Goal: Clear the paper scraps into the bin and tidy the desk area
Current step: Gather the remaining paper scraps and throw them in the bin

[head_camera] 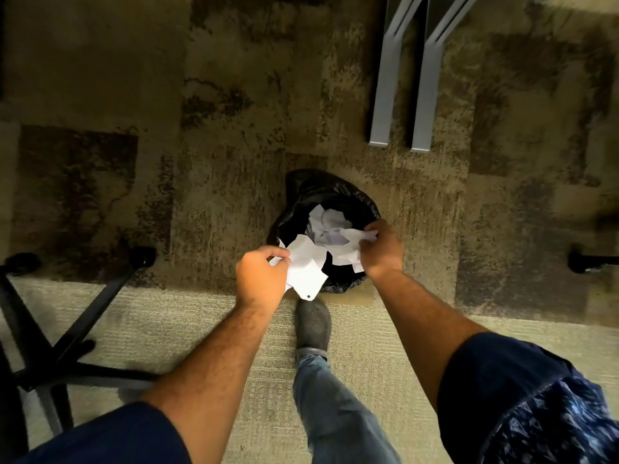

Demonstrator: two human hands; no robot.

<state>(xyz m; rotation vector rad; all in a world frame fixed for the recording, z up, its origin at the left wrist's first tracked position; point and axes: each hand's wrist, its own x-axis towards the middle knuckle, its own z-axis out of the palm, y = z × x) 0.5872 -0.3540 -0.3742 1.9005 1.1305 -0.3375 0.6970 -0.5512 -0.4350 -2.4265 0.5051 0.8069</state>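
Centrally, one black-lined bin (303, 195), crumpled paper (326, 222) inside, left hand (259, 279) pinching one white sheet (306, 266), right hand (382, 249) gripping a second scrap (355, 244), two grey desk legs (382, 95) upper right.

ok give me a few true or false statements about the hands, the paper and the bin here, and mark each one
1. Both hands hold white paper above the bin. True: the left hand and the right hand each pinch paper over the bin.
2. The bin is empty. False: crumpled paper already lies inside it.
3. The bin has a black liner. True.
4. The bin stands on a desk. False: it stands on the carpet.
5. A shoe is just on the near side of the bin. True.
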